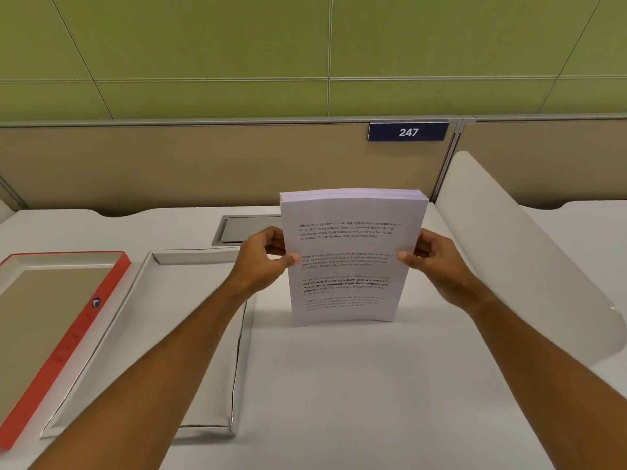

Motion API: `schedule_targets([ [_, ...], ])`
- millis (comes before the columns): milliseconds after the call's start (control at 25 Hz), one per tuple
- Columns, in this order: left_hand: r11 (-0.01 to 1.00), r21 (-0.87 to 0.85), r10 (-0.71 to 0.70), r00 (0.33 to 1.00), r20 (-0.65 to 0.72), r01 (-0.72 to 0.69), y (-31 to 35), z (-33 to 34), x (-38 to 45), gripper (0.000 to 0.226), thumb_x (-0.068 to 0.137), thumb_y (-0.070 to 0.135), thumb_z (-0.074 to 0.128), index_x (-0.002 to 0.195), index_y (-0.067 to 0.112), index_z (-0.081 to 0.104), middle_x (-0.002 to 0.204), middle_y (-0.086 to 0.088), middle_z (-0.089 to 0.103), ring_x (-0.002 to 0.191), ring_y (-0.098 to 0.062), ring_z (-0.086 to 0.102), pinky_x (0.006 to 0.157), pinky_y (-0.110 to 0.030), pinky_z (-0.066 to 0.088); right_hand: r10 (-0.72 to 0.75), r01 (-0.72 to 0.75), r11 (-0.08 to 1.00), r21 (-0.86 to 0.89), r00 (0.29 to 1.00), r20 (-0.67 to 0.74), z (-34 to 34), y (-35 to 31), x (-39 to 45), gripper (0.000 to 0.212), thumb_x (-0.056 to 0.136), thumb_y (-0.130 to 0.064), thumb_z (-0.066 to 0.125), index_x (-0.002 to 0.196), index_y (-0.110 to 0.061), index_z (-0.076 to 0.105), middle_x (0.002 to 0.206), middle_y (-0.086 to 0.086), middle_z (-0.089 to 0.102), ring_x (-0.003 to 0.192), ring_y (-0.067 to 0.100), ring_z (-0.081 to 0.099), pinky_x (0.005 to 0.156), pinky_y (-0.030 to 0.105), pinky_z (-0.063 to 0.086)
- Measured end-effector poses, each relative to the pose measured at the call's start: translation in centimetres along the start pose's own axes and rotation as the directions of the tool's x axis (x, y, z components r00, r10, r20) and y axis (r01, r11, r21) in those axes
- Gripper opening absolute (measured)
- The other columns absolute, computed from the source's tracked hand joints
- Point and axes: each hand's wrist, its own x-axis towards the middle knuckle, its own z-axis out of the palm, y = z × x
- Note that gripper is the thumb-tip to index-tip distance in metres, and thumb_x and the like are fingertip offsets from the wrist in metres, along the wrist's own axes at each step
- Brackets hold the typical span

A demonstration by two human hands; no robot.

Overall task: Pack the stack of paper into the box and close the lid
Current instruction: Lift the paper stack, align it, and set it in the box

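Both hands, left hand [268, 256] and right hand [431, 257], clamp the side edges of the thick printed white paper stack [349, 256], upright on the white surface [356, 385] beside the open white cardboard box [200, 257]; likely heavy, floppy, prone to fanning.

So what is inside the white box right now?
The white box shows no paper inside, only bare floor, though the left forearm covers part of it. The paper stack stands upright on the desk, held by both hands.
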Motion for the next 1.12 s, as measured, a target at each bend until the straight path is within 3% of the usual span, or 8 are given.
schedule_targets([
  [240, 0.998, 0.014, 0.067, 0.993, -0.102, -0.066, 0.8, 0.5, -0.3, 0.025, 0.079, 0.013, 0.076, 0.102, 0.011, 0.066, 0.097, -0.003, 0.072, 0.086, -0.016, 0.068, 0.081, -0.026, 0.054, -0.044, 0.042, 0.998, -0.042, 0.998, -0.044, 0.6, -1.6, -0.4, 0.037, 0.084, 0.000, 0.070, 0.119, -0.011, 0.065, 0.114, 0.009, 0.072, 0.105, 0.027, 0.069, 0.091, 0.042, 0.057],
  [480, 0.999, -0.016, 0.048, 0.995, -0.083, -0.049, 0.0, 0.6, -0.6, 0.024, 0.079, 0.014, 0.077, 0.100, 0.016, 0.065, 0.095, 0.004, 0.071, 0.087, -0.010, 0.068, 0.077, -0.017, 0.050, -0.023, 0.019, 0.997, -0.071, 0.998, -0.064, 0.3, -0.4, -0.7, 0.029, 0.082, -0.006, 0.075, 0.110, -0.010, 0.069, 0.106, 0.007, 0.074, 0.100, 0.027, 0.070, 0.087, 0.038, 0.057],
  [600, 0.999, 0.022, 0.043, 0.994, -0.105, -0.041, -0.3, 0.6, -0.6, 0.022, 0.079, 0.015, 0.076, 0.098, 0.016, 0.065, 0.095, 0.002, 0.071, 0.086, -0.013, 0.067, 0.075, -0.014, 0.046, -0.019, 0.010, 0.994, -0.109, 0.996, -0.084, 0.3, -0.4, -0.7, 0.024, 0.081, -0.010, 0.077, 0.101, -0.021, 0.069, 0.099, 0.000, 0.075, 0.092, 0.020, 0.071, 0.079, 0.029, 0.060],
  [880, 1.000, -0.024, 0.000, 0.997, -0.082, -0.002, -0.9, 1.0, -0.9, 0.027, 0.078, 0.017, 0.078, 0.102, 0.016, 0.065, 0.097, 0.003, 0.071, 0.088, -0.013, 0.068, 0.080, -0.024, 0.052, -0.026, 0.022, 0.997, -0.080, 0.999, -0.044, -0.3, 0.7, -1.0, 0.023, 0.080, -0.006, 0.076, 0.100, -0.017, 0.071, 0.098, 0.000, 0.077, 0.091, 0.019, 0.073, 0.081, 0.029, 0.060],
  [1120, 1.000, -0.007, -0.023, 0.995, -0.097, 0.022, -1.2, 1.4, -1.0, 0.026, 0.077, 0.019, 0.079, 0.097, 0.020, 0.063, 0.092, 0.007, 0.069, 0.084, -0.013, 0.067, 0.076, -0.022, 0.050, -0.033, 0.027, 0.995, -0.101, 0.998, -0.051, -0.4, 0.6, -1.0, 0.019, 0.080, -0.006, 0.076, 0.094, -0.018, 0.072, 0.096, 0.002, 0.077, 0.089, 0.020, 0.073, 0.083, 0.031, 0.060],
])
